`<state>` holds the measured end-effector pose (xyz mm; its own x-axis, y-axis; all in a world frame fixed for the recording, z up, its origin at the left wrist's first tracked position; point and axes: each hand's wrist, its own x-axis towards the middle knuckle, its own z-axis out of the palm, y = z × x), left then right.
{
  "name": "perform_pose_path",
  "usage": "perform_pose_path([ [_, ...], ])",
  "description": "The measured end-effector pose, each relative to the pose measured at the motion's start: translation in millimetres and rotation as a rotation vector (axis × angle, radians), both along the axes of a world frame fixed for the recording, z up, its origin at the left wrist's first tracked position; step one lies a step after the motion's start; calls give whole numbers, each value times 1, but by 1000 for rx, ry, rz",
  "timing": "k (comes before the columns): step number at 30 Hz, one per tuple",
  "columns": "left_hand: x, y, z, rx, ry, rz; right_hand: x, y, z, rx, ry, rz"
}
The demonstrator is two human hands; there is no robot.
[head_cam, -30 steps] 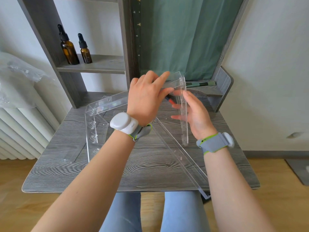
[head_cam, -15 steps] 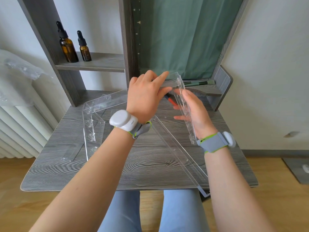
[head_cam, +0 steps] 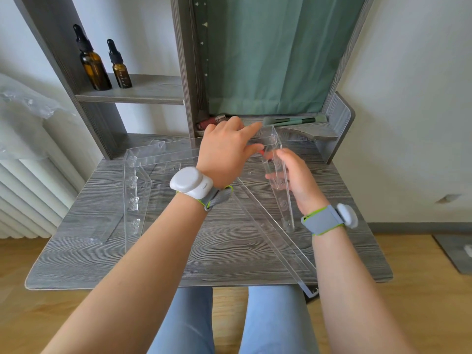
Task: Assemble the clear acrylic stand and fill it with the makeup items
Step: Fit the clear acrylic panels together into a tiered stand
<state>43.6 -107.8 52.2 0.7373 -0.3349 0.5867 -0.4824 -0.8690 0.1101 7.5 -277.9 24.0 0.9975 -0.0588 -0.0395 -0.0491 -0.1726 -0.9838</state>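
Note:
The clear acrylic stand stands partly put together on the grey wood-grain table. Its left side panel is upright and carries a long top strip. My left hand grips the right end of that strip from above. My right hand holds the right side panel, whose top corner meets the strip. A small red-orange item shows between my hands. A loose long acrylic panel lies diagonally, its near end past the table's front edge. Green makeup brushes and a red lipstick lie on the back ledge.
Two amber dropper bottles stand on the upper left shelf. A green curtain hangs behind the desk. A white radiator with crumpled plastic wrap on it stands to the left. My knees are under the table's front edge.
The right side panel has tilted, its lower end swinging slightly right and toward me in my right hand. My left hand has stayed on the top strip.

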Motion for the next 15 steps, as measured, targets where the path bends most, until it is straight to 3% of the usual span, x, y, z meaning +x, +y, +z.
perform_pose_path([
  [7, -1, -8, -8, 30, 14, -12, 3, 6, -4, 20, 23, -54],
  [15, -1, -10, -9, 30, 39, -38, 5, 3, -5, -99, -7, -109],
])
